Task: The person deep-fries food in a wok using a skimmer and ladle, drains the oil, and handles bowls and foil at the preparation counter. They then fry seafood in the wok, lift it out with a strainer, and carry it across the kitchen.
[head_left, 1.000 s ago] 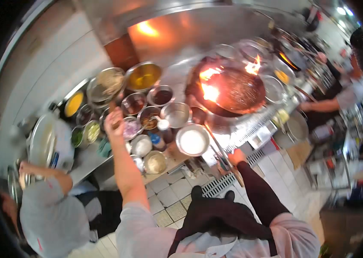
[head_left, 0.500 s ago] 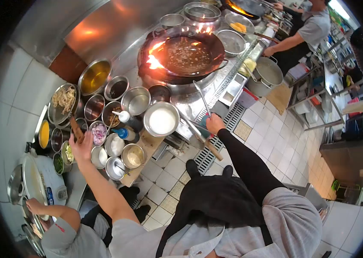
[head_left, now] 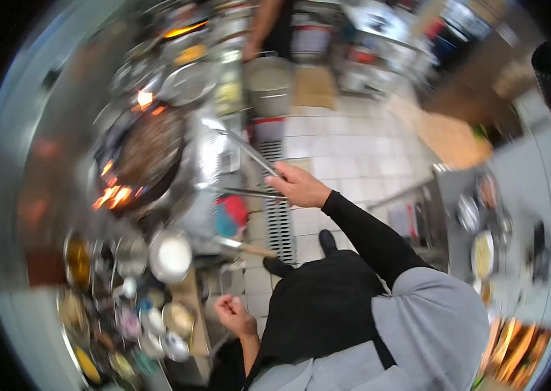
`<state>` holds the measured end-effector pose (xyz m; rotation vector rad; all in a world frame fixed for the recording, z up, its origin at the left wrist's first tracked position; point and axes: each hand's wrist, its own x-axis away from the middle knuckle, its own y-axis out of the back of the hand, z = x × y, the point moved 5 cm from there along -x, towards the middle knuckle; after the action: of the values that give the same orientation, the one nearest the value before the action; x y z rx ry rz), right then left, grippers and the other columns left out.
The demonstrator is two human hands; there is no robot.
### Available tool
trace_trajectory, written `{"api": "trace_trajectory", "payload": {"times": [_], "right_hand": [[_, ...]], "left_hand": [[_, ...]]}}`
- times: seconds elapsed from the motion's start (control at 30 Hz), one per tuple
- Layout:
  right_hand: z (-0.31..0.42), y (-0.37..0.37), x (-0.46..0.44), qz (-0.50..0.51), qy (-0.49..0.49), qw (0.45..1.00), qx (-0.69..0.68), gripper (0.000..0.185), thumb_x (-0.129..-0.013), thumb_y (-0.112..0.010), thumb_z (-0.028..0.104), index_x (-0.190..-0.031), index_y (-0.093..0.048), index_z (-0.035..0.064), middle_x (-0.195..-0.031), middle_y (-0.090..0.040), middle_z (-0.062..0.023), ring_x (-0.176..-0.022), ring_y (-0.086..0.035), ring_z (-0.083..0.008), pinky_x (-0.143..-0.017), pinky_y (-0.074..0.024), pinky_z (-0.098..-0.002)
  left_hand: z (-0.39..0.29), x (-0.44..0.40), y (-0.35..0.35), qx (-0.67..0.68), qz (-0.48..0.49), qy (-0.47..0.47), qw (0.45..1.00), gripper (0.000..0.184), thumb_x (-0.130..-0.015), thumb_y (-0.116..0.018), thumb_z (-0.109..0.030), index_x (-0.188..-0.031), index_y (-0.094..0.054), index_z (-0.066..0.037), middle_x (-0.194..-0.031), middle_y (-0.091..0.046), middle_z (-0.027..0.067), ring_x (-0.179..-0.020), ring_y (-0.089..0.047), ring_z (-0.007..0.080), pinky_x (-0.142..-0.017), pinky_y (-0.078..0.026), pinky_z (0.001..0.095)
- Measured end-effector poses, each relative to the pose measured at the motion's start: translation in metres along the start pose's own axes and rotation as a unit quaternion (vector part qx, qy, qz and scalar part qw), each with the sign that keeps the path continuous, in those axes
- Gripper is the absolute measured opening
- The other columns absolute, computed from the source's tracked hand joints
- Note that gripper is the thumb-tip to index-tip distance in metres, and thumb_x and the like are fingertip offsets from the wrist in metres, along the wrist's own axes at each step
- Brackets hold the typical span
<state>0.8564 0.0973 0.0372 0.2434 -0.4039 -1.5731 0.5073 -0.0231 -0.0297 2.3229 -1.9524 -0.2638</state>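
My right hand is closed around the end of a long metal utensil, which points up and left toward the stove; its far end is too blurred to name. A second metal handle runs just below, close to the same hand. My left hand is loosely curled in front of the apron, with nothing visible in it. To its left are a metal bowl of white contents and a bowl of pale contents. At upper left a dark wok holds brownish liquid, with flames at its rim.
Several seasoning bowls crowd the lower left, beside a bowl of yellow oil. A wooden-handled tool juts over the floor grate. Another person's arm is near a large pot. A metal counter stands at right.
My view has swung right, shifting the stove and bowls leftward. My left hand has left the wooden handle among the bowls and come back near my apron. My right hand still grips the metal utensil.
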Motion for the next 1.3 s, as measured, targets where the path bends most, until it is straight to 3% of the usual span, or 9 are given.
{"api": "trace_trajectory", "payload": {"times": [0.13,0.27,0.4,0.47,0.5,0.63,0.7,0.87,1.3], "right_hand": [[-0.011,0.11,0.131,-0.093,0.021,0.97,-0.223,0.028,-0.092,-0.057,0.017,-0.116,-0.049,0.0052,-0.083,-0.061,-0.0044,-0.072,-0.062,-0.0098,-0.054,-0.0488,-0.0226],[-0.063,0.157,0.22,-0.174,-0.046,0.874,-0.45,0.044,-0.092,-0.056,0.022,-0.131,-0.046,0.005,-0.076,-0.061,-0.0049,-0.056,-0.054,-0.0077,-0.046,-0.0423,-0.0212],[-0.123,0.185,0.309,-0.295,-0.117,0.817,-0.482,0.04,-0.095,-0.049,0.043,-0.111,-0.052,0.0066,-0.066,-0.044,0.0019,-0.048,-0.039,-0.0047,-0.04,-0.0335,-0.0212],[-0.147,0.203,0.373,-0.357,-0.141,0.772,-0.506,0.041,-0.095,-0.046,0.046,-0.111,-0.051,0.0083,-0.068,-0.043,0.0023,-0.05,-0.038,-0.0046,-0.042,-0.034,-0.0209],[-0.159,0.213,0.406,-0.384,-0.155,0.749,-0.517,0.041,-0.096,-0.045,0.047,-0.111,-0.05,0.0092,-0.069,-0.042,0.0025,-0.051,-0.038,-0.0045,-0.043,-0.0342,-0.0207],[-0.158,0.266,0.549,-0.575,-0.302,0.758,0.068,0.04,-0.094,-0.049,0.035,-0.115,-0.056,0.0007,-0.097,-0.064,-0.0195,-0.084,-0.062,-0.0371,-0.073,-0.0487,-0.0416],[-0.152,0.284,0.608,-0.572,-0.375,0.707,0.183,0.042,-0.091,-0.053,0.036,-0.117,-0.055,0.003,-0.091,-0.064,-0.0176,-0.076,-0.063,-0.0356,-0.067,-0.0501,-0.0424],[-0.126,0.331,0.681,-0.416,-0.493,0.617,0.451,0.041,-0.084,-0.062,0.032,-0.115,-0.056,0.0063,-0.078,-0.058,-0.0111,-0.063,-0.062,-0.0273,-0.053,-0.049,-0.0386],[-0.135,0.401,0.438,-0.197,-0.228,0.777,0.552,0.036,-0.083,-0.062,0.027,-0.111,-0.056,0.0063,-0.081,-0.057,-0.0094,-0.064,-0.06,-0.0275,-0.056,-0.0466,-0.0391]], "left_hand": [[0.004,0.025,-0.095,-0.006,0.291,0.009,0.957,0.014,-0.086,-0.059,-0.012,-0.094,-0.053,-0.002,-0.068,-0.042,-0.0046,-0.06,-0.037,0.0061,-0.055,-0.033,0.0213],[-0.009,0.063,-0.208,-0.102,0.566,-0.012,0.818,0.018,-0.089,-0.061,-0.016,-0.098,-0.056,-0.001,-0.072,-0.049,-0.0024,-0.064,-0.042,0.006,-0.056,-0.035,0.0217],[-0.032,0.142,-0.355,-0.066,0.725,0.03,0.685,0.021,-0.094,-0.057,-0.02,-0.101,-0.062,0.0,-0.077,-0.057,-0.0004,-0.071,-0.049,0.0057,-0.063,-0.041,0.022],[-0.054,0.201,-0.433,-0.094,0.763,-0.065,0.637,0.028,-0.093,-0.058,-0.024,-0.105,-0.062,0.001,-0.075,-0.057,0.0007,-0.065,-0.049,0.0062,-0.058,-0.041,0.0219],[-0.062,0.232,-0.469,-0.128,0.793,0.025,0.594,0.03,-0.093,-0.058,-0.026,-0.105,-0.063,0.001,-0.071,-0.056,0.0007,-0.059,-0.048,0.0065,-0.054,-0.04,0.0219],[-0.083,0.377,-0.59,-0.031,0.804,0.235,0.545,0.041,-0.092,-0.058,-0.036,-0.11,-0.056,0.001,-0.082,-0.057,0.004,-0.067,-0.056,0.0111,-0.06,-0.047,0.025],[-0.084,0.438,-0.633,-0.024,0.761,0.35,0.545,0.052,-0.09,-0.061,-0.034,-0.123,-0.047,0.003,-0.097,-0.056,0.012,-0.08,-0.06,0.0205,-0.069,-0.052,0.0322],[-0.068,0.508,-0.688,0.032,0.71,0.375,0.595,0.031,-0.086,-0.064,-0.021,-0.102,-0.049,0.001,-0.088,-0.054,0.0115,-0.074,-0.059,0.02,-0.066,-0.054,0.0323],[-0.08,0.261,-0.634,0.17,0.474,0.183,0.844,0.016,-0.09,-0.056,-0.009,-0.079,-0.045,-0.004,-0.076,-0.056,0.007,-0.062,-0.059,0.0133,-0.061,-0.056,0.0286]]}}
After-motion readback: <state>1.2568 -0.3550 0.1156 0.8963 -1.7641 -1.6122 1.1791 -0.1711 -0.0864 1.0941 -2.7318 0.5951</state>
